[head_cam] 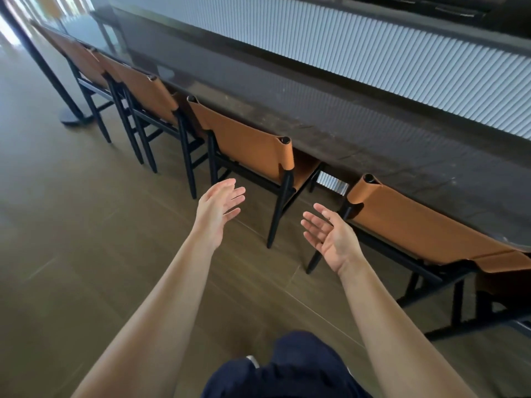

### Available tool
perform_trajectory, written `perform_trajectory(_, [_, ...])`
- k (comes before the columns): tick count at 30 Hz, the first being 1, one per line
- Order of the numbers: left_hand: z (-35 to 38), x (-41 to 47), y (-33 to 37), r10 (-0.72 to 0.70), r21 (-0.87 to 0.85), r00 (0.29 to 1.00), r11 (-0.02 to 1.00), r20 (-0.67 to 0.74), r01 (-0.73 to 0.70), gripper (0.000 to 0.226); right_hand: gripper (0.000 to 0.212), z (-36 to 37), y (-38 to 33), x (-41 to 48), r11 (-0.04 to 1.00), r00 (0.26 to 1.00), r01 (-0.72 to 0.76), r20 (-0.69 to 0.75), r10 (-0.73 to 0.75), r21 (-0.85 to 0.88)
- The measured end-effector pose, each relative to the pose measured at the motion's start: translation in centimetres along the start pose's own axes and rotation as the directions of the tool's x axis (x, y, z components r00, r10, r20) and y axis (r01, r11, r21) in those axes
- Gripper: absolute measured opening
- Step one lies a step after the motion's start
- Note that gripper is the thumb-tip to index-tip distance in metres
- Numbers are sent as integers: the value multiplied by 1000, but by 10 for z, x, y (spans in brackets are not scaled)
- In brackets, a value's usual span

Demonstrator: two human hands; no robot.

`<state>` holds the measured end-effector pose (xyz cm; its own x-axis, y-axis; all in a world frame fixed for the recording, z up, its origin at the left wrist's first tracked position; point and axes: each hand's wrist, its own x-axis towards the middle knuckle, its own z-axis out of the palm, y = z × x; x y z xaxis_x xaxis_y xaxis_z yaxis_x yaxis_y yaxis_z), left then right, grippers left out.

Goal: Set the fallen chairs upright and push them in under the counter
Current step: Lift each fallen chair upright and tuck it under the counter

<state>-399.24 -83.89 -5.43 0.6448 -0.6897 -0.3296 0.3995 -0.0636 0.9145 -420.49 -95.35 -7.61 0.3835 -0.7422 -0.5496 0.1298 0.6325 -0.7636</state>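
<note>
Both hands are stretched out ahead of me and hold nothing. My left hand (219, 208) has its fingers straight and loosely spread, palm turned inward. My right hand (327, 234) mirrors it, palm facing left, fingers relaxed and a little bent. Neither one touches a chair.

The nearest chair (247, 145) stands upright on its black legs just beyond my left hand, tan leather back toward me, its seat reaching in under the edge of the dark counter (316, 110). My left hand sits below that backrest in my view, close to the frame but apart from it. One rear leg of this chair shows in the gap between my two hands.

The right-hand chair (416, 225) is upright too, its back along the counter's edge. My right hand is near its left post, not on it.

Farther left along the counter stand a third chair (143, 90) and the farthest chair (77, 56), both upright.

Beside the farthest chair, a black post (40, 61) rises from a round base on the wooden floor (86, 225). A white fluted panel (402, 53) runs behind the counter. My dark blue trousers (287, 369) show at the bottom.
</note>
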Motion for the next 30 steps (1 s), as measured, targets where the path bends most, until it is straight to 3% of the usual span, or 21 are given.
perform_trajectory(15, [-34,141,47,-61,19,995,998,-81,63,32,25,114,-15,128,998,998,-60,4,60,6])
perform_trajectory(22, [-25,227,66,-178,125,983,975,-54,183,30,29,156,-43,197,990,990,-140,10,139,17])
perform_trajectory(30, [-14,301,79,-233,85,972,968,-35,235,43,38,193,-56,242,971,972,-222,-52,228,93])
